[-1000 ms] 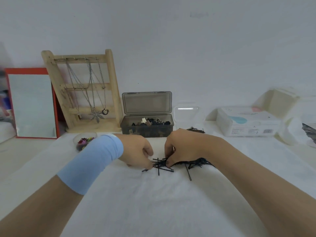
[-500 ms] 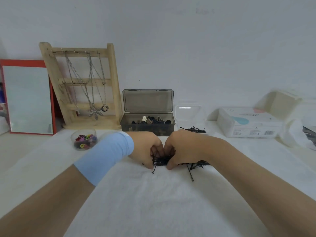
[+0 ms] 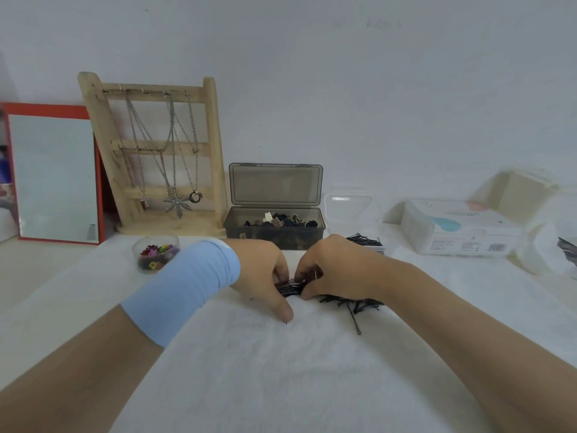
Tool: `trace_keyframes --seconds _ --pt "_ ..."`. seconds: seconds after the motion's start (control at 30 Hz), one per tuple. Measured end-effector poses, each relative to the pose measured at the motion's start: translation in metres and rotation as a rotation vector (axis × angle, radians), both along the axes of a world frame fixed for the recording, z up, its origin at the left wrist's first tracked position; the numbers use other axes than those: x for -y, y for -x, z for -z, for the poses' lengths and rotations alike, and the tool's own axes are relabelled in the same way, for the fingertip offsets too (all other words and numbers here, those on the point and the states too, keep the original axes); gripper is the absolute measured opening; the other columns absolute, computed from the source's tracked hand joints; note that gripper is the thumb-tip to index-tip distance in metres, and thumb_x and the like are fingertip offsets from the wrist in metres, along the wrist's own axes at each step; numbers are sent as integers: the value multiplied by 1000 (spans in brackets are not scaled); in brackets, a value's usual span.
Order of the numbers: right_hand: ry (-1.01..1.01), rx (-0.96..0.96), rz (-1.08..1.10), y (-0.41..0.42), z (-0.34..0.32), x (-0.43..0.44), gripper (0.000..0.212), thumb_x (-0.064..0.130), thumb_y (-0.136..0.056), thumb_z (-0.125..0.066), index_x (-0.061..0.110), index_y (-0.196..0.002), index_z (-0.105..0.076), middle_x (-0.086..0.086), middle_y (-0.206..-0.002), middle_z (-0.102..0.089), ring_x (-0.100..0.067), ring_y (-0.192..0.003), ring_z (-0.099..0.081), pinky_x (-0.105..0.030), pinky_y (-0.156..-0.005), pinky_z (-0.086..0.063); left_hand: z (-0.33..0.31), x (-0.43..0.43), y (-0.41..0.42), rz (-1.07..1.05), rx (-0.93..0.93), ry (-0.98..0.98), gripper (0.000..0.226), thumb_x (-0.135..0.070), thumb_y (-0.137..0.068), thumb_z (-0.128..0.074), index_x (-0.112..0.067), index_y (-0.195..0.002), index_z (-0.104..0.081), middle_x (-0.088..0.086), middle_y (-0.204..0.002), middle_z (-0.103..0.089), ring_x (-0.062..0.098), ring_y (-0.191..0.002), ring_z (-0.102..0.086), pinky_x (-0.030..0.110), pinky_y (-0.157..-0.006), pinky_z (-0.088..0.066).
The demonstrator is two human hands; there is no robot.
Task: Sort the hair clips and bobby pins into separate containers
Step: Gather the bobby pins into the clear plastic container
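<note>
A heap of black bobby pins [image 3: 349,303] lies on the white cloth mid-table. My left hand [image 3: 262,273] and my right hand [image 3: 331,267] meet over its left end, fingers curled, gripping a bunch of pins between them. More bobby pins [image 3: 365,240] sit in a clear open container [image 3: 351,203] behind my right hand. A smoky grey box [image 3: 274,237] with its lid up holds dark hair clips. A small round clear tub [image 3: 154,254] of coloured clips stands at the left.
A wooden jewellery stand [image 3: 156,157] with necklaces and a red-framed mirror [image 3: 53,176] stand at the back left. A white tissue box [image 3: 459,228] and a cream box [image 3: 518,195] sit at the back right. White cloth [image 3: 281,370] covers the near table.
Both hands have closed in together, raking the scattered bobby pins into a tight bunch between them. The camera view has shifted slightly.
</note>
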State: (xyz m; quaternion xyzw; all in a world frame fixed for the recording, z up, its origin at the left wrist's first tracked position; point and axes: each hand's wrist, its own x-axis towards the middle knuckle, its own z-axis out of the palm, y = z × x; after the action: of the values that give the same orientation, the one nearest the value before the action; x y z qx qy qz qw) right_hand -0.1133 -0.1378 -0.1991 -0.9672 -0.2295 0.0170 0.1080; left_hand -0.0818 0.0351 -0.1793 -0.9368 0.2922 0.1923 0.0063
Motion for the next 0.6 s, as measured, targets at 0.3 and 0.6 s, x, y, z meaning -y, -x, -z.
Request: trace_keyframes --seconds 0.3,0.6 --pt "-15 -40 79 -1 -11 15 14 37 -78 -79 35 -92 -78 22 -81 -65 5 -76 -58 -8 -62 -36 3 0 0 -62 -19 62 75 -65 -76 -69 -24 -136 -50 -16 -114 -64 10 -105 -60 29 -96 -48" --pt "-36 -61 97 -3 -13 16 34 52 -77 -76 35 -106 -73 21 -91 -67 6 -82 -58 -15 -71 -43 8 3 1 13 -8 84 56 -27 -78 -79 -24 -130 -60 -10 -109 -64 9 -93 -62 22 -84 -51"
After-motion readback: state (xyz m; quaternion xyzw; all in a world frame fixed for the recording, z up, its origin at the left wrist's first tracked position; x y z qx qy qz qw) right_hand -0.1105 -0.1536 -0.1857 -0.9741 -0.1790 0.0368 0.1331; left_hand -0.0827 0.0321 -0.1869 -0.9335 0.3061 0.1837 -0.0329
